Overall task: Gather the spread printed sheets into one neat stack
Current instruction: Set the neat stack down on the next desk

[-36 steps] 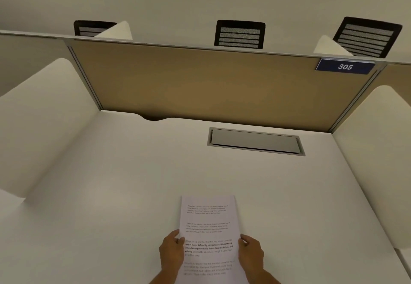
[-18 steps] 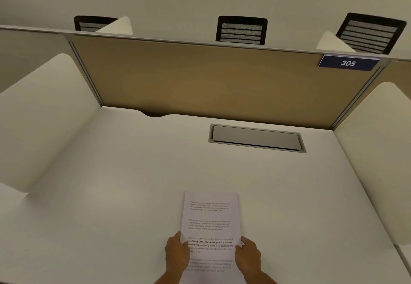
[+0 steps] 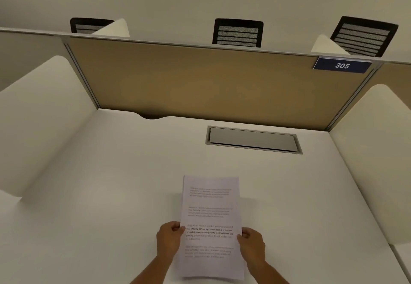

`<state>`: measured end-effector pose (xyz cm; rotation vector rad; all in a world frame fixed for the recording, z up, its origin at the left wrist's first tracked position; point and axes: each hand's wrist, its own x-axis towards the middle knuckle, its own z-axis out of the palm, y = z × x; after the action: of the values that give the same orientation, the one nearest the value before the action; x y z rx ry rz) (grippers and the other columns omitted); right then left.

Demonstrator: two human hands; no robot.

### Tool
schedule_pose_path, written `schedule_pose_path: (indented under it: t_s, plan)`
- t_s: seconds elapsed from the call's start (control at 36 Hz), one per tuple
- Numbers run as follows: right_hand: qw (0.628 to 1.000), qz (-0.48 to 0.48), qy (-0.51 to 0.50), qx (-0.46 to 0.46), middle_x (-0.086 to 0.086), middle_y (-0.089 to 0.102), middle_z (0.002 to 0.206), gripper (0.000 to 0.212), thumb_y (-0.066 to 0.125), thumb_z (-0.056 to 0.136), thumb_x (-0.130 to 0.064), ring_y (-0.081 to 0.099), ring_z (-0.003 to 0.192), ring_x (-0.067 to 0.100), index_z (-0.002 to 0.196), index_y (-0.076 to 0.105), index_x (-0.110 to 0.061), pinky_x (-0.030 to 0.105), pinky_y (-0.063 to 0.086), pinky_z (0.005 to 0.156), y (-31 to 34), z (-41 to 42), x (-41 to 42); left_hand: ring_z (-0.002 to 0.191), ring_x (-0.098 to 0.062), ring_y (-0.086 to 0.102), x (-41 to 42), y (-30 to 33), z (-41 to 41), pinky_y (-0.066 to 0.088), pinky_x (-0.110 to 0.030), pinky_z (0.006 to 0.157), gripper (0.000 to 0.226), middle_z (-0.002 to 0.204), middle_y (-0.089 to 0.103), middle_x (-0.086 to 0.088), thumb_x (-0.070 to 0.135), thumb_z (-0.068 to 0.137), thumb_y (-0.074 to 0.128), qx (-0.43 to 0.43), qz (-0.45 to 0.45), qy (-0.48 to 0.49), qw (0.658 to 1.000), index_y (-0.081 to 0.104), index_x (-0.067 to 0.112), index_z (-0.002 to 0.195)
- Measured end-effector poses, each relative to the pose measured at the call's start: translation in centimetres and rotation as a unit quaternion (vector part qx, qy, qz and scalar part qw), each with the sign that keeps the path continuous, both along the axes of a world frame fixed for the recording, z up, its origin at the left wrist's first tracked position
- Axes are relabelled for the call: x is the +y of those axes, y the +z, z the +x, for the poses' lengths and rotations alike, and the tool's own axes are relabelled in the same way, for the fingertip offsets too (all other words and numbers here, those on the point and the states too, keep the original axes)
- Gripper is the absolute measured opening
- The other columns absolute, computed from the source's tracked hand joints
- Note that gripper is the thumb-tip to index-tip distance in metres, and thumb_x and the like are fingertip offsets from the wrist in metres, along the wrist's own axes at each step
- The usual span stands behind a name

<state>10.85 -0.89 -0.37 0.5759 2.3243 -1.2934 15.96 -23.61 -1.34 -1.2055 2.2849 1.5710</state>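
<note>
A stack of white printed sheets [image 3: 210, 212] sits squared together at the near middle of the white desk [image 3: 115, 172], with blocks of text facing up. My left hand [image 3: 169, 240] grips the stack's left edge, thumb on top. On the opposite edge my right hand [image 3: 252, 242] grips the stack the same way. The stack seems lifted slightly off the desk, with a faint shadow beside it. No loose sheets lie elsewhere on the desk.
A grey cable hatch [image 3: 253, 139] is set into the desk behind the sheets. A tan partition [image 3: 200, 83] with a "305" sign [image 3: 342, 65] closes the back. White side panels [image 3: 33, 117] flank the desk. Black chair backs [image 3: 238, 32] show beyond.
Both hands have brought the stack a little up and away from me, so more of its lower part shows. Their grips on the side edges stay the same.
</note>
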Motion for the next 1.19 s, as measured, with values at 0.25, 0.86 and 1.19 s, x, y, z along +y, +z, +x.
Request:
schedule_pose_path:
  t_s: [0.25, 0.86, 1.19]
  plan:
    - [0.986, -0.068, -0.016, 0.149, -0.006, 0.075, 0.093, 0.016, 0.061, 0.094, -0.011, 0.071, 0.089, 0.014, 0.101, 0.072, -0.021, 0.025, 0.055, 0.075, 4.0, -3.8, 0.0, 0.076, -0.016, 0.074, -1.4, 4.3, -3.5, 0.060, -0.034, 0.074, 0.019, 0.078, 0.077, 0.009, 0.012, 0.086, 0.069, 0.176, 0.024, 0.027, 0.984, 0.076, 0.029, 0.081]
    - [0.982, -0.086, -0.010, 0.170, -0.018, 0.075, 0.085, 0.026, 0.057, 0.095, -0.002, 0.066, 0.083, -0.007, 0.093, 0.070, -0.024, 0.010, 0.051, 0.067, 1.8, -2.1, 1.1, 0.079, -0.004, 0.072, 0.2, 2.4, -1.0, 0.057, -0.014, 0.076, 0.021, 0.085, 0.077, 0.016, 0.005, 0.086, 0.068, 0.220, -0.012, 0.028, 0.975, 0.077, 0.022, 0.093]
    - [0.979, -0.098, -0.008, 0.177, -0.026, 0.072, 0.083, 0.027, 0.057, 0.095, 0.001, 0.065, 0.081, -0.007, 0.090, 0.071, -0.021, -0.003, 0.045, 0.067, 1.5, -2.1, 1.3, 0.083, 0.001, 0.069, 0.5, 2.2, -0.6, 0.051, -0.003, 0.076, 0.033, 0.081, 0.073, 0.028, 0.004, 0.084, 0.069, 0.209, -0.012, 0.038, 0.977, 0.072, 0.036, 0.084]
